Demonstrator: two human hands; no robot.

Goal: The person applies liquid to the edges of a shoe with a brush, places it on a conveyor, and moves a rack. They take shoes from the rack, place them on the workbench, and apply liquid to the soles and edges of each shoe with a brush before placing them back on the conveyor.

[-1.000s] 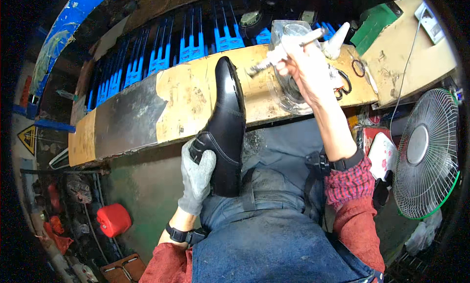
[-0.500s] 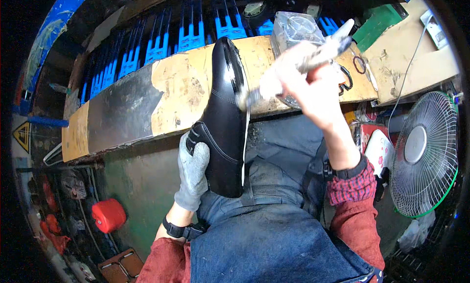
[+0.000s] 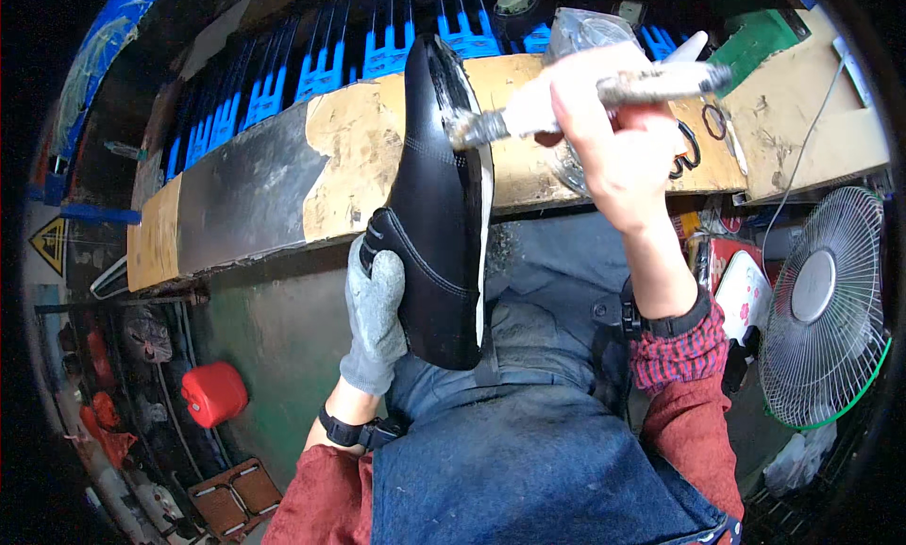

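Note:
A black leather shoe (image 3: 429,224) points away from me, its toe over the workbench and its heel above my lap. My left hand (image 3: 376,304), in a grey glove, is closed around the shoe's opening near the heel. My bare right hand (image 3: 618,149) grips a brush (image 3: 514,122) with a whitish, smeared handle. The brush's bristles touch the right side of the shoe near the toe, where a wet-looking streak shines along the edge. A pale strip of sole runs down the shoe's right edge. The fingertips of my right hand are partly hidden behind the handle.
The workbench (image 3: 349,182) carries a dark sheet (image 3: 245,201) at left. Behind my right hand stands a clear plastic container (image 3: 580,31), with black-handled scissors (image 3: 689,149) near it. Blue racks (image 3: 387,59) line the back. A fan (image 3: 821,300) stands right; a red jug (image 3: 215,394) is lower left.
The brush has moved up along the shoe's right edge toward the toe, its handle now more level. My left hand still holds the shoe, which sits slightly higher in view.

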